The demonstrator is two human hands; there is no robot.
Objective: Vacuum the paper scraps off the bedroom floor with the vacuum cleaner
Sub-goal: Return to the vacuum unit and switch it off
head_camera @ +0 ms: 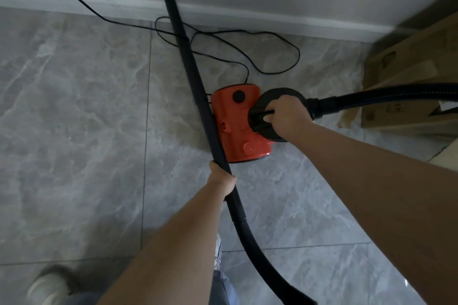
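A red canister vacuum cleaner (239, 122) with black end cap sits on the floor at frame centre; its black wand (195, 86) slants up toward the upper-centre baseboard.

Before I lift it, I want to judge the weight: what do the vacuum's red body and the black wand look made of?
The red body looks like moulded plastic, smooth with a dull sheen and moulded-in knobs. The black wand, gripped by the left hand, looks like matte rigid plastic, though painted metal can't be ruled out.
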